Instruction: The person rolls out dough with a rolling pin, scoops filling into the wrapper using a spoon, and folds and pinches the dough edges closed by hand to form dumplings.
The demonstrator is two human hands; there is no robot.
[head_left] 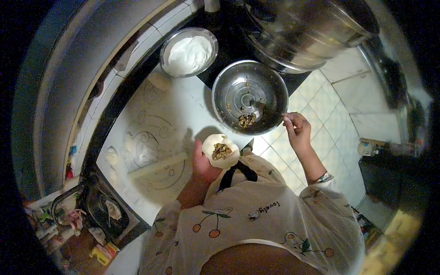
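My left hand (205,168) supports a round dough wrapper (209,145) on its palm and fingers, in front of my apron. A small mound of chopped filling (222,151) sits at the wrapper's centre. To the right, my right hand (298,130) pinches the handle of a spoon (261,107) at the rim of a steel bowl (224,85). The spoon's head reaches inside that bowl, its outline partly lost in glare. A clump of the same filling (246,120) lies low in the bowl, with scraps stuck to the walls.
A bowl (164,58) of white flour stands at the back left, and a large steel pot (316,34) at the back right. On the floured mat lie a rolling pin (158,166) and dough pieces (111,156). A dark tray (106,206) is at lower left.
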